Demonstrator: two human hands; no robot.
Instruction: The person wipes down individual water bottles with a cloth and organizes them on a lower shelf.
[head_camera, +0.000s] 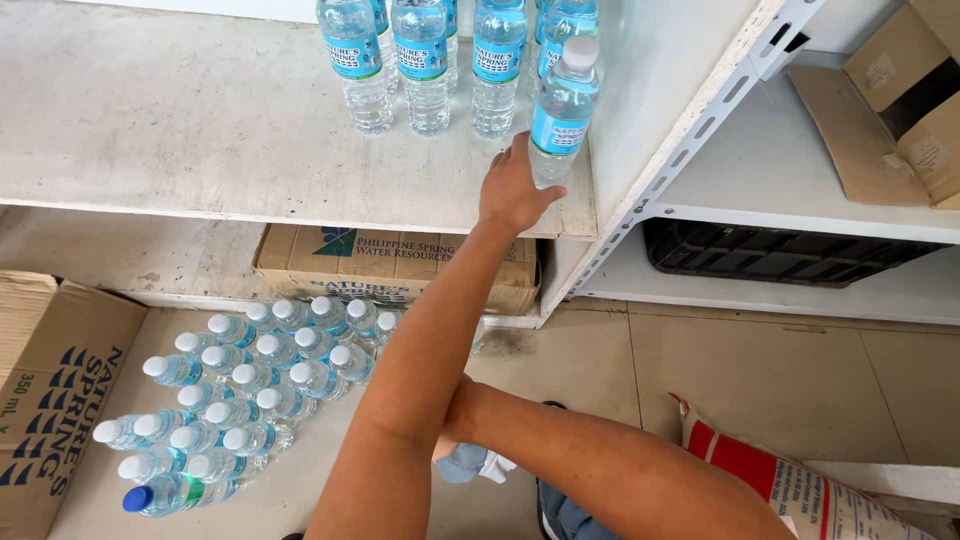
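My left hand (512, 188) reaches up to the white shelf (200, 130) and grips the lower part of a clear water bottle (563, 110) with a blue label and white cap, standing upright near the shelf's right front edge. Behind it stand several matching bottles (425, 60) in a row. My right arm crosses low behind the left one; my right hand (446, 450) is mostly hidden, and a second water bottle (478, 465) shows in it.
Many capped bottles (250, 380) lie packed on the tiled floor. One at the near end has a blue cap (140, 497). Cardboard boxes sit under the shelf (400, 262) and at left (55, 390). A black crate (780, 255), flattened cardboard (880, 110) and a sack (790, 490) are at right.
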